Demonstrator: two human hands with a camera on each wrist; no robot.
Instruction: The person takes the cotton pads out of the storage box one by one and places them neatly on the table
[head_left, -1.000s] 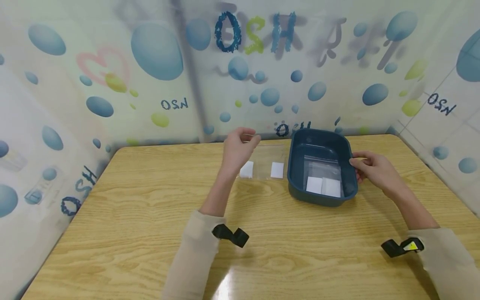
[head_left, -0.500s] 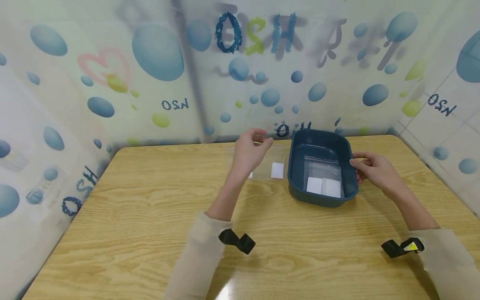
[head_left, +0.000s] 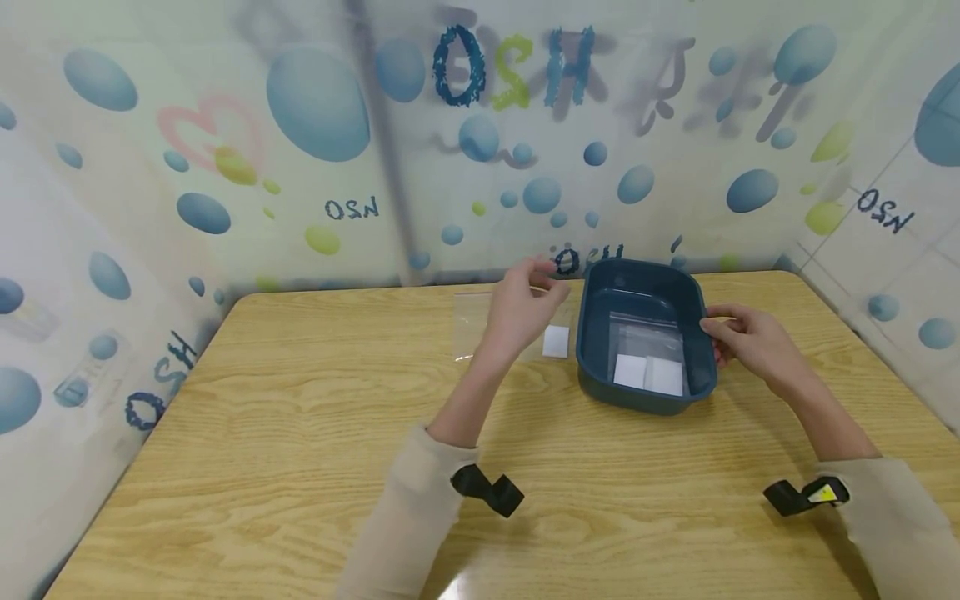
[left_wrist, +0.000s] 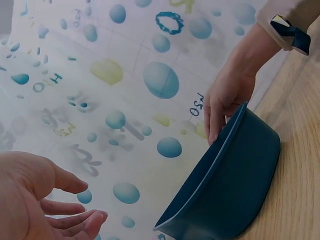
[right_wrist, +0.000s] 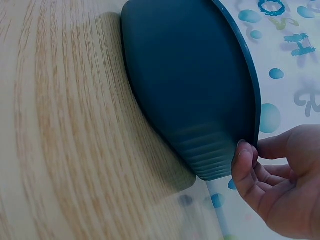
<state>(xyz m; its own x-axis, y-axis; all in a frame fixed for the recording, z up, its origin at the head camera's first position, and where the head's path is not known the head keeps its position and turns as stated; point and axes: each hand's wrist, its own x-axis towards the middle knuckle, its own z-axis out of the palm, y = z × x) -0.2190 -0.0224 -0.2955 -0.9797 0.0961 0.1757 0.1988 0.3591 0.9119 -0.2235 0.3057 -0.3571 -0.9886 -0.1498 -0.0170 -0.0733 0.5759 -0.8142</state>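
My right hand pinches the right rim of a dark blue plastic bin, thumb on one side and fingers on the other, as the right wrist view also shows. In the bin lie clear zip bags with white cards at their near end. My left hand hovers over clear bags on the table just left of the bin, hiding part of them. Its fingers are loosely bent with nothing between them. One white card shows in the bags beside the hand.
The wood-grain table ends at a printed curtain close behind the bin and bags. Black wrist mounts sit on both beige sleeves.
My left hand has moved right over the bags toward the bin, uncovering their left side and covering the left white card. My right hand and the bin stay put.
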